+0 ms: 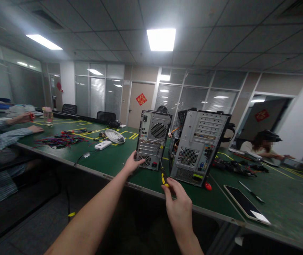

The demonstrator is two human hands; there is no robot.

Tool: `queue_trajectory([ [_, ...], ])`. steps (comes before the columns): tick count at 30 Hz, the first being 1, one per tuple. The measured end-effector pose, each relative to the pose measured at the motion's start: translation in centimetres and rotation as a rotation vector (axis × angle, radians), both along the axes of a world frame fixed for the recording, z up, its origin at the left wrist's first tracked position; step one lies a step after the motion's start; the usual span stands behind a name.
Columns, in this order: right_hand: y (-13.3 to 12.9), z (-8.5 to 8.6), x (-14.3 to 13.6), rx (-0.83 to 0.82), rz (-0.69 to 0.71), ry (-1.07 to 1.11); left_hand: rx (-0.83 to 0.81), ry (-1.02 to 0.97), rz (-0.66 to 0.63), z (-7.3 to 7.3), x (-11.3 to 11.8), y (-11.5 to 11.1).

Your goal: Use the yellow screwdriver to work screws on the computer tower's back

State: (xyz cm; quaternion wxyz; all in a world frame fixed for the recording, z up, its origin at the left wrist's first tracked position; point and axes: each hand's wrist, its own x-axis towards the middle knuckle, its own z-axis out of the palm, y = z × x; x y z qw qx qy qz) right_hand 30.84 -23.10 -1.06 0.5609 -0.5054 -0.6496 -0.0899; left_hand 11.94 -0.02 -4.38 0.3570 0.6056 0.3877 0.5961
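Observation:
A small computer case (151, 141) stands upright on the green table, its rear panel with fan grilles facing me. My left hand (133, 163) rests against its lower left edge, the thumb over the bottom grille and the other fingers mostly hidden behind the side. Between thumb and fingers, my right hand (178, 202) grips a black and yellow screwdriver (163, 177) by the end of its handle. The shaft points up to the case's lower right edge; whether the tip touches a screw is too small to tell. A larger computer case (200, 148) stands just to the right.
A tablet (245, 203), a thin tool (251, 192) and black cables (241, 167) lie at the right. Coloured wires (63, 139), a white power strip (103, 145) and a white round frame (115, 136) are at the left. People sit at both sides.

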Motion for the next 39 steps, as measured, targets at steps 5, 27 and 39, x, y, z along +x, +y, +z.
queue_trajectory([
  [5, -0.14, 0.07, 0.1, 0.026, -0.008, -0.036, -0.026, 0.036, 0.009, 0.56, -0.01, -0.56],
  [27, -0.18, 0.33, 0.37, 0.004, -0.034, -0.033, -0.026, 0.017, 0.01, 0.75, -0.02, -0.76],
  [39, -0.31, 0.27, 0.41, 0.002, -0.037, -0.076, -0.012, 0.023, 0.003, 0.58, -0.04, -0.55],
])
